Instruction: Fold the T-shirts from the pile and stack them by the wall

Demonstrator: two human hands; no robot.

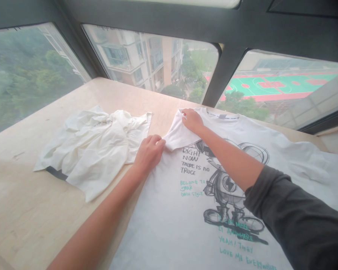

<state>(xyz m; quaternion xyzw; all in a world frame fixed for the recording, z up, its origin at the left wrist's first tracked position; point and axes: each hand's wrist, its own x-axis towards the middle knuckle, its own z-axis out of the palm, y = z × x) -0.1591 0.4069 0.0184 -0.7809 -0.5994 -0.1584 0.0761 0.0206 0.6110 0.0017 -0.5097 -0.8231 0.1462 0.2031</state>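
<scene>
A white T-shirt [163,210] with a dark sketched cartoon figure and black and green lettering lies spread out, print side up, its collar toward the windows. My left hand [150,154] pinches the hem corner of the sleeve on the left. Farther up that same sleeve, near the shoulder, my right hand [192,120] grips the cloth between thumb and fingers. My right forearm crosses over part of the printed figure and hides some of it. The other sleeve lies loosely wrinkled at the right.
A crumpled cream-white garment [98,150] with a dark patch lies to the left on the beige stone sill [14,187]. Dark-framed windows [150,60] enclose the sill at the back and left. Buildings, trees and a sports court show outside.
</scene>
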